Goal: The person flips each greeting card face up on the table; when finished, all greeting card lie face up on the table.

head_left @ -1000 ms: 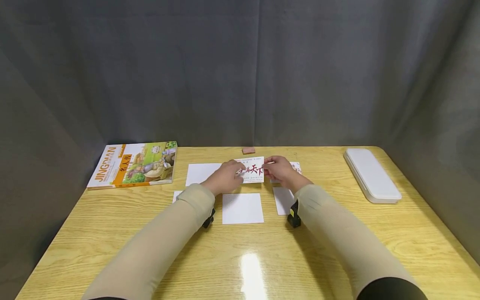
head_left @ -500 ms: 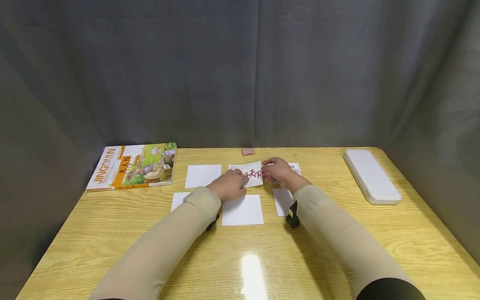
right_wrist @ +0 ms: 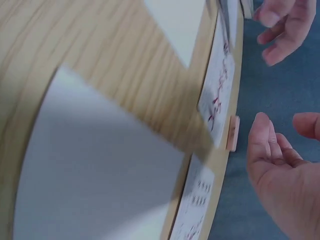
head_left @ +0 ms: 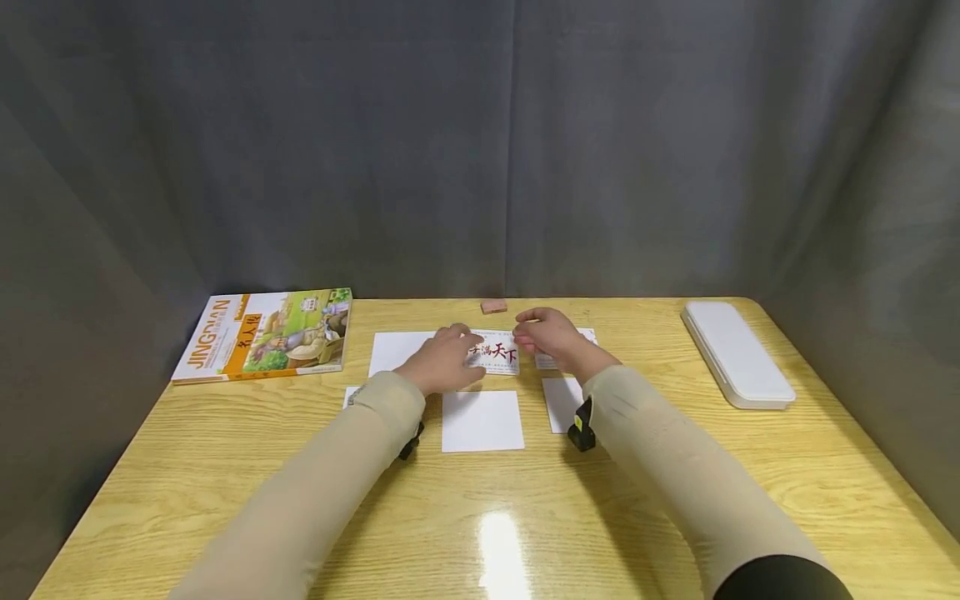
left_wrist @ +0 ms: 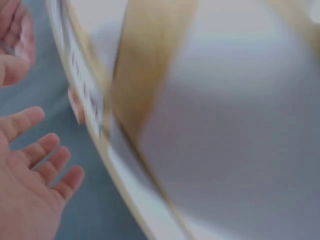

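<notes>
A white card printed with red characters lies flat on the table in the back row, in the head view. My left hand hovers at its left end, hiding part of it. By the right end is my right hand. Both wrist views show the left hand and right hand with fingers apart and nothing between them. Around lie blank white cards: back left, front middle and front right. A back right card with a red pattern is partly covered by the right hand.
A colourful book lies at the table's back left. A long white case is at the right. A small pink block sits near the back edge, before a grey curtain. The left sleeve partly hides a front left card.
The red-lettered card, earlier held between both hands, was lowered and shifted slightly left onto the table. Both hands have let go; the left drew back to the left.
</notes>
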Demonstrator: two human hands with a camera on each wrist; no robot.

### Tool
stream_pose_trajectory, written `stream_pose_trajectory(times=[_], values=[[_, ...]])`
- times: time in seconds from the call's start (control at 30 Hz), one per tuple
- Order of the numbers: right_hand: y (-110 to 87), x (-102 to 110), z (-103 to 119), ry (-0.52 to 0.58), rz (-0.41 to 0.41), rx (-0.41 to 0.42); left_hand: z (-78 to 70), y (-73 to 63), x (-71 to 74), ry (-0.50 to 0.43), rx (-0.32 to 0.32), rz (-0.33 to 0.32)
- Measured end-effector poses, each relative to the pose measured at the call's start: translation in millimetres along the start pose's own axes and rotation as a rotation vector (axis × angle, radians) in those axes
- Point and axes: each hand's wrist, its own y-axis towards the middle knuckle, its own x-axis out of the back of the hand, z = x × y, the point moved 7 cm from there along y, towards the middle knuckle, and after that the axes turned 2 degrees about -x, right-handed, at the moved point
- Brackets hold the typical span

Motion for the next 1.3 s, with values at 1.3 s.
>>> stream_pose_trajectory(times=[1.3], values=[[12.4, -117, 27, 0.239, 0.136, -0.075, 86.3, -53.4, 5.6, -0.061, 0.096, 0.177]])
